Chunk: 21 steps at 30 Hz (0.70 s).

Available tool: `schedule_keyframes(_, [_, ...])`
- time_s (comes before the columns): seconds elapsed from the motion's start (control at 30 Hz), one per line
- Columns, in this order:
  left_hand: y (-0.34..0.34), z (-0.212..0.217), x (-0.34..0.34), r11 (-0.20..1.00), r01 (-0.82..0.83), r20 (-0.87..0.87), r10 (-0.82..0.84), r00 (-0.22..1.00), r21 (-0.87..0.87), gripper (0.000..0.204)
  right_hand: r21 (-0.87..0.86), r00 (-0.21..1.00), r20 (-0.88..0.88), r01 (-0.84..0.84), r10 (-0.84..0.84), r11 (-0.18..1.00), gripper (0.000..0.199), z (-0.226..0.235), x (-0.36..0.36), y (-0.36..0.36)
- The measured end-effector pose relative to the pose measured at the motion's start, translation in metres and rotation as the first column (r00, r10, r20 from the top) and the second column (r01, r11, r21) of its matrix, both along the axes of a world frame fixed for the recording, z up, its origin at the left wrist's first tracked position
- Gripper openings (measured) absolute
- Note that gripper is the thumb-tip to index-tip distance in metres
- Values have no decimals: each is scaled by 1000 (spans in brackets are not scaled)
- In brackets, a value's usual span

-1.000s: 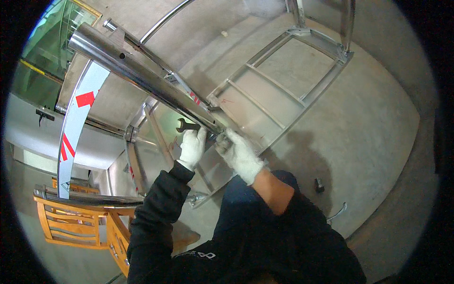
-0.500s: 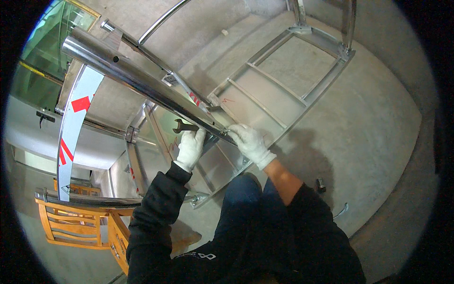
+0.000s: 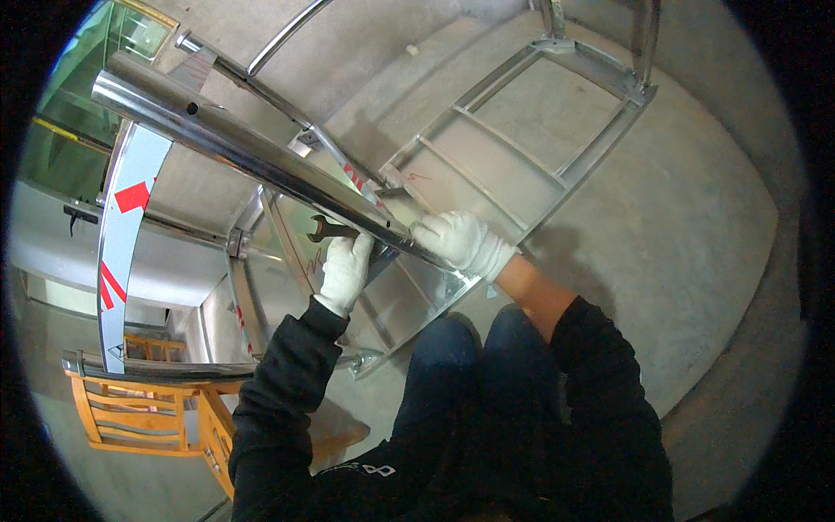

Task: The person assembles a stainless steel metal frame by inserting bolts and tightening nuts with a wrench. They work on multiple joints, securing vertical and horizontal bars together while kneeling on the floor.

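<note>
A thick polished metal tube [image 3: 252, 161] slants from the upper left down to my hands. My left hand [image 3: 344, 271], in a white glove, is closed round an open-end wrench [image 3: 322, 229] beneath the tube; its dark jaw sticks out to the left, the rest is mostly hidden. At the tube's lower end my right hand [image 3: 465, 245], also gloved in white, presses its curled fingers against the metal. What those fingers grip, if anything, is hidden. A small hole [image 3: 192, 109] shows near the tube's upper end.
A welded metal frame with crossbars [image 3: 497, 129] stretches to the upper right. At left, a curved pale panel with red marks [image 3: 129, 204] joins the tube to a lower rail [image 3: 187, 371]. A wooden chair [image 3: 135, 418] stands below it. Greenish glass [image 3: 74, 174] lies beyond.
My right hand has turned over the tube's end, its back now more toward me, and its forearm has swung right, over the small items on the floor. The left hand keeps the wrench.
</note>
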<state>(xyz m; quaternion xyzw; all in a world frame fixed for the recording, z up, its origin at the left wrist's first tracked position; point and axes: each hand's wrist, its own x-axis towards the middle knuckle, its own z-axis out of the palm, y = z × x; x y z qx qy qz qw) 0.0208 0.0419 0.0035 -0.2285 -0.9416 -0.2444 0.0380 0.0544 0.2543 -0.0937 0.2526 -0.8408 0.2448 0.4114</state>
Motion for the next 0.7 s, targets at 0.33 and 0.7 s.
schedule_keyframes(0.33, [5, -2, -2, 967, -130, 256, 72, 964, 219, 31, -890, 547, 252, 456, 798, -32, 18, 26, 34, -57])
schedule_keyframes(0.7, [6, 15, -5, 988, -136, 420, 95, 903, 67, 26, -637, 574, -250, 510, 780, -579, 14, 35, 39, -66])
